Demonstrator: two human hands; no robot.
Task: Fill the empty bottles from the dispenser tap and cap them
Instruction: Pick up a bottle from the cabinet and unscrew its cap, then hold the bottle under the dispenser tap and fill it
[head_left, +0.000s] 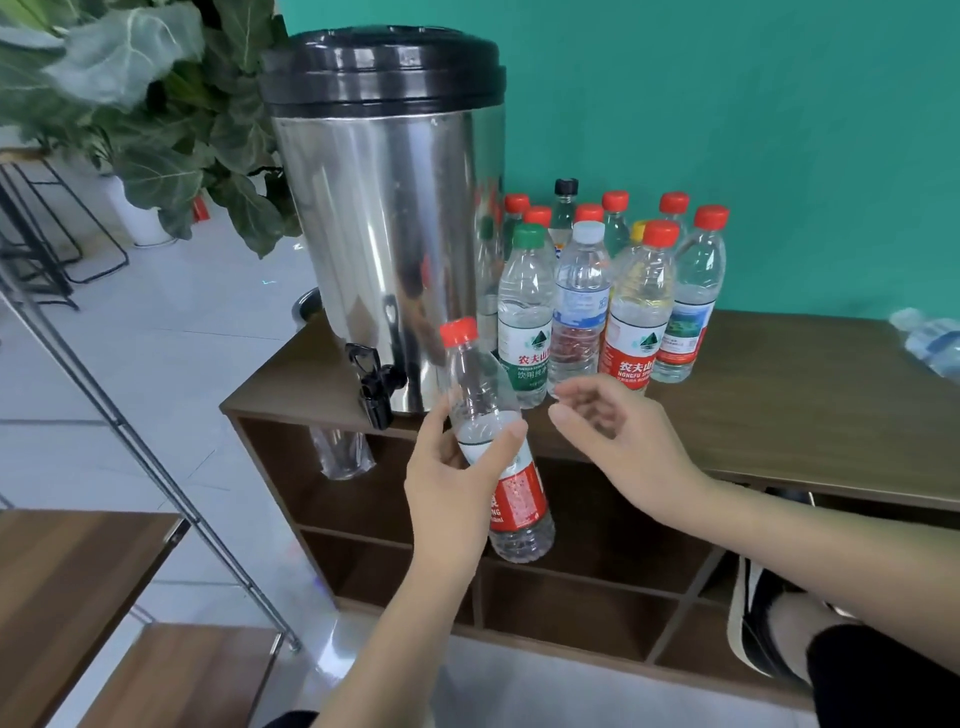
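Here the left hand (452, 483) grips the red-capped water bottle (493, 447), neck tilted toward eleven o'clock; the red cap (458, 331) sits at ten o'clock from the empty, loosely curled right hand (618, 441), the nearer free one.

We count one steel dispenser (384, 228) with one black lid (382, 65) and one black tap (376, 384). On the worktop (805, 395) behind it stands a cluster of capped bottles (582, 301): we make out eleven caps, of which eight are red, one green (529, 235), one white (588, 231), one black (565, 186), plus a sliver of one yellow cap (638, 229), so about twelve bottles, the rear ones partly hidden. One more red-capped bottle (493, 447) is off the worktop. One bottle lies at the right edge (930, 340). We see two hands and one potted plant (156, 104).
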